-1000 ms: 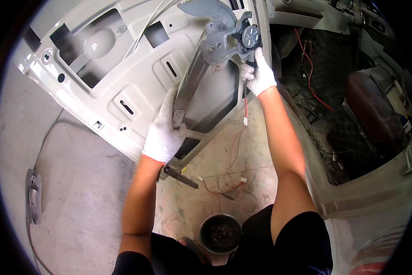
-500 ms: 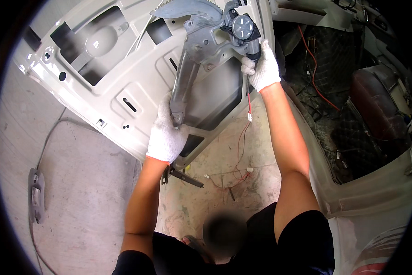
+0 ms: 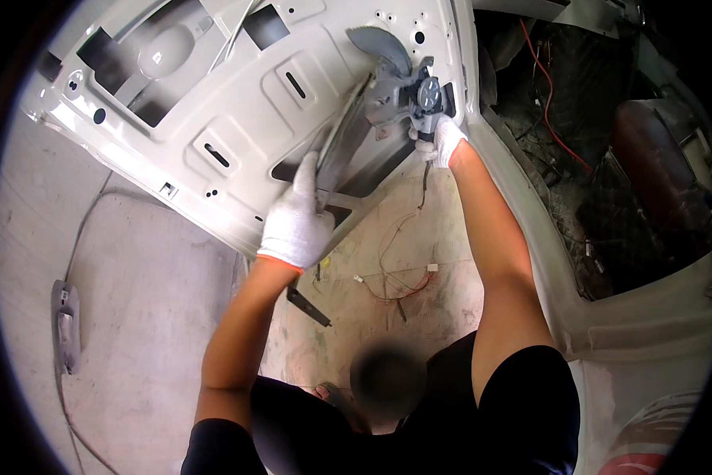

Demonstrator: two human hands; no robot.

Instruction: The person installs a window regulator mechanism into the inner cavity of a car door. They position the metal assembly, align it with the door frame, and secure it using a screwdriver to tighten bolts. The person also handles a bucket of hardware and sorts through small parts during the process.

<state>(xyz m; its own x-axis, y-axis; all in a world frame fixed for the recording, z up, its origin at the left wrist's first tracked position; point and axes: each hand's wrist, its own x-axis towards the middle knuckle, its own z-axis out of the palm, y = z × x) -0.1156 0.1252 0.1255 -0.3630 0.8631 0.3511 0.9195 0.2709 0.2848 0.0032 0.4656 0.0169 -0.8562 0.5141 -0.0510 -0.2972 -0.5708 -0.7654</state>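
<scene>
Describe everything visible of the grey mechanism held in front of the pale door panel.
The grey mechanism looks metallic: a curved plate tops an irregular bracket, with a round-faced part at right and a long, blurred arm slanting down leftward. The gloved right hand grips it below the round face; the gloved left hand holds the arm near its lower end. The arm overlaps a dark opening in the door panel; contact is unclear.

Pale, stained floor [image 3: 451,317] bears thin red wiring [image 3: 425,282] ending in white connectors [image 3: 432,267], slim dark strip [image 3: 402,310] just beside, person's foot [image 3: 323,392] nearer lower edge
</scene>
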